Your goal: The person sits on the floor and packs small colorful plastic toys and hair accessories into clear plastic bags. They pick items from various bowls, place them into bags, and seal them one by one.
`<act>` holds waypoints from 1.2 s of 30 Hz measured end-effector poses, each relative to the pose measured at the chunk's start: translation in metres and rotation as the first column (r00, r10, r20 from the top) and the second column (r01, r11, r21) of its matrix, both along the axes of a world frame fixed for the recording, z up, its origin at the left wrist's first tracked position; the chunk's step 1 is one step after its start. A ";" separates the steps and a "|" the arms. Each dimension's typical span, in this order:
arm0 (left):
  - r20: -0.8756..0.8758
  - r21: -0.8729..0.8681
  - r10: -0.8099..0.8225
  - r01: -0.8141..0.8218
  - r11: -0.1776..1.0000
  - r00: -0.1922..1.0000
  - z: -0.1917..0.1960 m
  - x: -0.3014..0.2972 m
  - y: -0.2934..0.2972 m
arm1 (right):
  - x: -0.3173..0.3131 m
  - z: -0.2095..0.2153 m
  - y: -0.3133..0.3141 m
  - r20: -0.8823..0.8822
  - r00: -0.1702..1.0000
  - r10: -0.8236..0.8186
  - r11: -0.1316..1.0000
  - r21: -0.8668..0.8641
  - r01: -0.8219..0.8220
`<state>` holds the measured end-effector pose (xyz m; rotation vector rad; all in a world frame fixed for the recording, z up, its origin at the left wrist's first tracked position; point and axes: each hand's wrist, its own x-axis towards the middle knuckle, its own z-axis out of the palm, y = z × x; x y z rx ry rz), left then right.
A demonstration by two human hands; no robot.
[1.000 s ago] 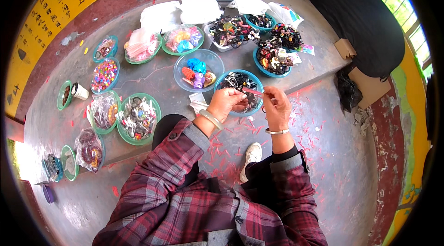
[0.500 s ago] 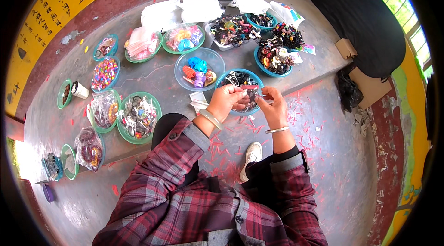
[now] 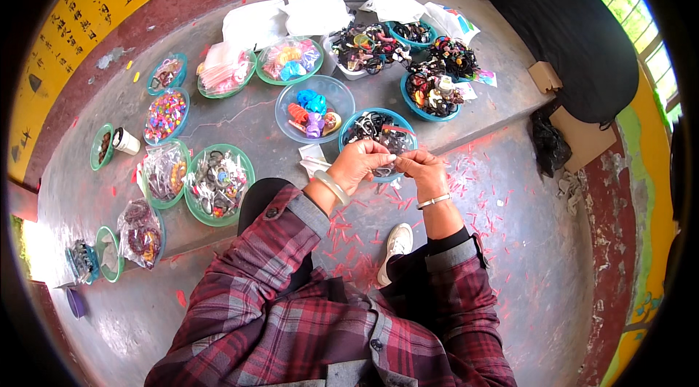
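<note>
My left hand (image 3: 355, 166) and my right hand (image 3: 422, 171) meet at the near rim of a blue bowl (image 3: 346, 128), fingertips pinched together. A tiny whitish bit shows between them, too small to name. Just beyond the fingertips, over the bowl, is a small clear plastic bag (image 3: 397, 141) with a red strip along its far edge and dark contents. Whether the fingers grip its near edge is unclear. Black and white hair ties (image 3: 368, 125) fill the bowl's visible part.
Bowls of small goods cover the raised concrete ledge: a clear bowl of coloured hair clips (image 3: 313, 112), a green bowl of mixed trinkets (image 3: 218, 183), a bowl of colourful beads (image 3: 166, 116). Red scraps (image 3: 349, 241) litter the floor beside my white shoe (image 3: 397, 245).
My hands have come closer together and lower, pinching tip to tip. The red-edged bag, earlier between my fingers, now shows beyond them over the bowl.
</note>
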<state>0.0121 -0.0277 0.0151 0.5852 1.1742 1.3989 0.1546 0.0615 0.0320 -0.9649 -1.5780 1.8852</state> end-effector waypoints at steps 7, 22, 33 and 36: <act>0.058 0.007 0.001 -0.001 1.000 0.998 -0.003 0.002 0.001 | 0.002 -0.009 0.006 0.005 1.000 -0.001 1.000 0.021 0.001; -0.090 0.080 0.305 -0.299 0.951 0.948 -0.014 0.010 0.006 | -0.003 -0.003 -0.005 0.218 0.934 -0.284 0.648 0.762 0.019; 0.018 0.146 0.169 -0.169 0.975 0.986 -0.011 0.019 0.003 | -0.012 0.014 -0.022 0.167 0.962 -0.215 0.242 0.964 -0.113; -0.072 0.097 0.128 -0.121 0.988 0.989 0.000 0.013 0.000 | 0.000 0.000 0.006 0.077 0.987 -0.144 0.838 0.540 0.080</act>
